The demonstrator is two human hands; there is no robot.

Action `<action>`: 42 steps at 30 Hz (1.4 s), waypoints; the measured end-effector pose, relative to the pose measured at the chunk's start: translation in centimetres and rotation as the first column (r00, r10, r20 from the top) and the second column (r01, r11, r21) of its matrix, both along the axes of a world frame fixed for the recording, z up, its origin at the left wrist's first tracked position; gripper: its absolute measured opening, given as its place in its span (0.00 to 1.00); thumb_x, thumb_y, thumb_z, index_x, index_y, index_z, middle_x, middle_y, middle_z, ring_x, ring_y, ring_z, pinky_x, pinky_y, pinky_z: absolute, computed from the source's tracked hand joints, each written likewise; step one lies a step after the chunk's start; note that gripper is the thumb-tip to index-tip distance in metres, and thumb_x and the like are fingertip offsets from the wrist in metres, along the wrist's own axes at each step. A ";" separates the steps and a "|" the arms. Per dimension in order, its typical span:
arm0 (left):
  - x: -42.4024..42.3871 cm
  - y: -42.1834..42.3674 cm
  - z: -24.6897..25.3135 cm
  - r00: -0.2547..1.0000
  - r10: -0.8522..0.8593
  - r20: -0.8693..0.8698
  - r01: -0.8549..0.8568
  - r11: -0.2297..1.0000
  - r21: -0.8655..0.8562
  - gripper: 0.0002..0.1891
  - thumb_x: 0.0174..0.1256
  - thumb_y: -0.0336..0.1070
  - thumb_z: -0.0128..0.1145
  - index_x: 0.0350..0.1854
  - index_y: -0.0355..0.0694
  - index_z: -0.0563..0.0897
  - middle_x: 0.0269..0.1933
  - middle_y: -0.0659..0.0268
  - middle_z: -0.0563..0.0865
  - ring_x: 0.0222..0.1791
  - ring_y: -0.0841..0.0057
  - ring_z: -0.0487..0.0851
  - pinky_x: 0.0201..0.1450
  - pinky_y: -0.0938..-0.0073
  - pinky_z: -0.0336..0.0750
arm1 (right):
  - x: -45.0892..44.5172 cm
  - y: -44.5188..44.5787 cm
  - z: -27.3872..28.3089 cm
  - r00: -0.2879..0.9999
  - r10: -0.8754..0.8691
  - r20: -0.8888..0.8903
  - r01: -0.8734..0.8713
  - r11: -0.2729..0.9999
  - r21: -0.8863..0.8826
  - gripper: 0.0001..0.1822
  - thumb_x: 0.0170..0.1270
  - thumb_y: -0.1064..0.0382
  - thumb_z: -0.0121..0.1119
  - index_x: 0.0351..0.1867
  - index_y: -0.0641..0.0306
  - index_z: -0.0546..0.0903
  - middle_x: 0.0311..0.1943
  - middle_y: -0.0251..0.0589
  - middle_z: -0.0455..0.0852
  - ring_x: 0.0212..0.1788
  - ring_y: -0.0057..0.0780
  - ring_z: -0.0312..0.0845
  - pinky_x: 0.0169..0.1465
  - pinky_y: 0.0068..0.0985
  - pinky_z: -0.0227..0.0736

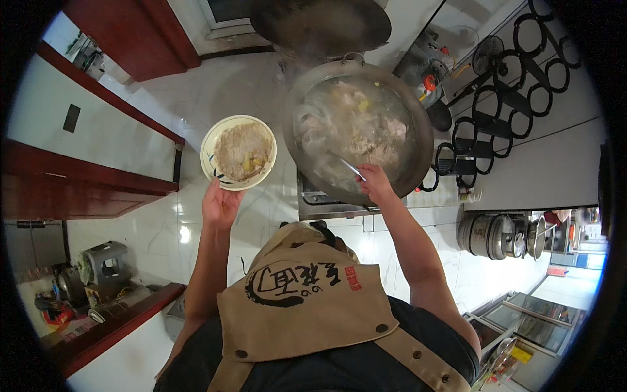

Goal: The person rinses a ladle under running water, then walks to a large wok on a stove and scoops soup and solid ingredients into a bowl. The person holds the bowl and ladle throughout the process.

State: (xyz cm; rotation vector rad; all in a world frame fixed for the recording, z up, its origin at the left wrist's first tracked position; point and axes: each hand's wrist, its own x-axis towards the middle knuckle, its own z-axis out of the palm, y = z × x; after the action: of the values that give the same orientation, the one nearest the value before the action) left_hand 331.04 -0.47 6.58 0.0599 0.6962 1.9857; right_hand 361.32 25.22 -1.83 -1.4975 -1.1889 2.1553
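My left hand (222, 205) holds a cream bowl (210, 131) from below by its near edge, left of the wok. Brownish foam or scum with yellow bits (243, 149) lies in the bowl. My right hand (376, 183) is closed on the metal handle of a utensil (347, 165), whose far end dips into the cloudy liquid, so its head is hidden. The large wok (422, 137) holds steaming broth with pale meat pieces (396, 128), a yellow piece (363, 105) and foam.
Under the wok stands a metal stove (321, 198). A big dark round lid or pan (321, 22) is behind it. Black ring-shaped racks (477, 127) and a ladle (439, 116) lie at the right. Stacked steel pots (485, 236) stand farther right. Dark red wooden panels (93, 180) flank the left side.
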 end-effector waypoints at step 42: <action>-0.1 -0.8 0.2 0.998 -0.051 0.027 0.051 0.999 0.007 0.25 0.73 0.40 0.40 0.69 0.35 0.59 0.67 0.54 0.69 0.66 0.61 0.69 0.69 0.56 0.64 | -1.6 4.2 0.9 0.966 -0.070 0.248 -0.112 0.753 0.649 0.13 0.67 0.67 0.47 0.48 0.69 0.78 0.28 0.44 0.82 0.22 0.30 0.76 0.26 0.28 0.68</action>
State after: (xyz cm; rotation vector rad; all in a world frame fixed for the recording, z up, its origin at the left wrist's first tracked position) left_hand 330.96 -1.26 6.74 0.0536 0.6642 1.9369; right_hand 359.67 29.46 -0.92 -1.4324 -1.8139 1.3101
